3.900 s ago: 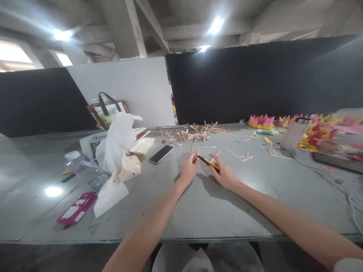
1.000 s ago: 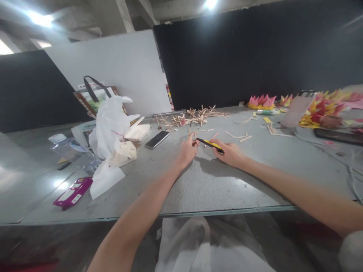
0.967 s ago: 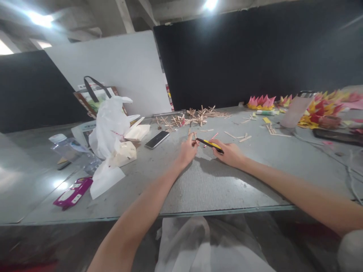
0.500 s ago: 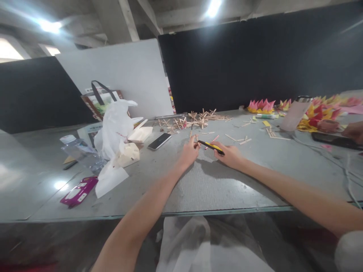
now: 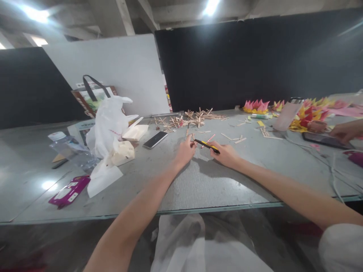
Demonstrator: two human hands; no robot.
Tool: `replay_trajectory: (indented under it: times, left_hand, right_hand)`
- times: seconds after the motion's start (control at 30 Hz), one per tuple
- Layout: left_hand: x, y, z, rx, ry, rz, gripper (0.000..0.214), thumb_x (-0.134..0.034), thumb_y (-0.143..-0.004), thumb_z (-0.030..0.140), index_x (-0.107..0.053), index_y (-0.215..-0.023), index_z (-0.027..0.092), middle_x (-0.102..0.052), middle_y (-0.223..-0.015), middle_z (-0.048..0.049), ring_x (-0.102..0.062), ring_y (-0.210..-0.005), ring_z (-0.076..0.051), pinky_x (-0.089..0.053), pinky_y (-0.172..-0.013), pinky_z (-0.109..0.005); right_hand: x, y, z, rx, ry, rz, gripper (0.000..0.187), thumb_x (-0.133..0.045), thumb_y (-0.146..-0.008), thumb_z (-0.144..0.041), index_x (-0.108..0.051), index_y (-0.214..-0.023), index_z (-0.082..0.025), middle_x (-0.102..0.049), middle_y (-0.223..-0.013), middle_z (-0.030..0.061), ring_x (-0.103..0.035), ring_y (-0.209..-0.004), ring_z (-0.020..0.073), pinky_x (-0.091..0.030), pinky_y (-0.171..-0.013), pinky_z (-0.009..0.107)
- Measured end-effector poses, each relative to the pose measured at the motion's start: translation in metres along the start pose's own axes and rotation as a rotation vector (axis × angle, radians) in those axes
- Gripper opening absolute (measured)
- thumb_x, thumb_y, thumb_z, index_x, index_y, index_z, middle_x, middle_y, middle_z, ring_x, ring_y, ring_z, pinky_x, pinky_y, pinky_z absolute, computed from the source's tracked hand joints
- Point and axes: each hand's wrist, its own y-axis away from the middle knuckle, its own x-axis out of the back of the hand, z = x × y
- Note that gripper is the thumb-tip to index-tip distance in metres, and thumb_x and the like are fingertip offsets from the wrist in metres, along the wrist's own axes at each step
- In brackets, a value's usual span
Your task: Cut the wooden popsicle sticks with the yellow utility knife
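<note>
Steer the yellow-black cutter (image 5: pixel 208 146), wrapped in the right hand (image 5: pixel 225 154), gently clear of the left hand (image 5: pixel 185 152) opposite, apparently pinching a stick (image 5: pixel 193 136).

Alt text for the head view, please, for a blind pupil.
A right hand holds a yellow-and-black tool, its tip at the left hand, which holds a thin stick. On the grey table lie loose sticks, a phone and paper flowers.

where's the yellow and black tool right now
In the head view, the yellow and black tool is near the center, in the right hand, its tip by the left hand.
</note>
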Motion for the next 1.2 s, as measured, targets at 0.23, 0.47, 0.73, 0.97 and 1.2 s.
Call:
replay_trajectory:
  times: [0.23,0.47,0.73,0.97,1.2]
  left_hand:
    - [-0.001,-0.001,-0.003,-0.024,-0.002,-0.012,0.045,-0.059,-0.098,0.016,-0.055,-0.144,0.019,-0.082,-0.097,-0.0073,-0.078,-0.088,-0.019,-0.056,-0.088,-0.031]
    - [-0.001,0.001,-0.002,-0.031,-0.017,-0.020,0.042,-0.057,-0.100,0.019,-0.055,-0.142,0.018,-0.082,-0.096,-0.0076,-0.078,-0.088,-0.020,-0.055,-0.087,-0.031]
    - [-0.001,-0.001,-0.006,-0.011,-0.021,-0.011,0.038,-0.058,-0.099,0.016,-0.058,-0.138,0.020,-0.082,-0.095,-0.0074,-0.079,-0.091,-0.021,-0.056,-0.087,-0.032]
    - [-0.001,-0.001,-0.006,-0.016,-0.023,-0.014,0.042,-0.059,-0.098,0.013,-0.056,-0.139,0.018,-0.082,-0.094,-0.0076,-0.078,-0.087,-0.021,-0.055,-0.083,-0.030]
    - [-0.003,-0.002,-0.011,-0.021,-0.027,-0.021,0.040,-0.059,-0.097,0.013,-0.058,-0.137,0.017,-0.082,-0.093,-0.0079,-0.078,-0.088,-0.021,-0.055,-0.083,-0.030]
  right_hand:
    - [0.002,0.001,0.000,-0.001,-0.011,-0.005,0.040,-0.051,-0.100,-0.031,-0.067,-0.136,-0.024,-0.083,-0.091,0.0048,-0.074,-0.065,0.0210,-0.047,-0.061,0.026]
    - [0.001,0.002,0.000,-0.006,-0.007,0.004,0.039,-0.051,-0.099,-0.030,-0.068,-0.134,-0.025,-0.083,-0.091,0.0042,-0.075,-0.065,0.0212,-0.047,-0.060,0.026]
    - [-0.001,0.002,0.003,0.005,-0.014,0.003,0.038,-0.050,-0.103,-0.036,-0.067,-0.135,-0.026,-0.084,-0.094,0.0046,-0.076,-0.066,0.0226,-0.047,-0.060,0.027]
    - [0.000,0.001,0.006,0.014,-0.028,0.004,0.035,-0.054,-0.106,-0.046,-0.068,-0.132,-0.026,-0.083,-0.108,0.0053,-0.078,-0.075,0.0240,-0.050,-0.066,0.029]
    - [0.001,0.000,0.004,-0.032,0.009,-0.013,0.038,-0.049,-0.106,-0.043,-0.068,-0.133,-0.025,-0.081,-0.083,0.0047,-0.074,-0.063,0.0238,-0.042,-0.059,0.028]
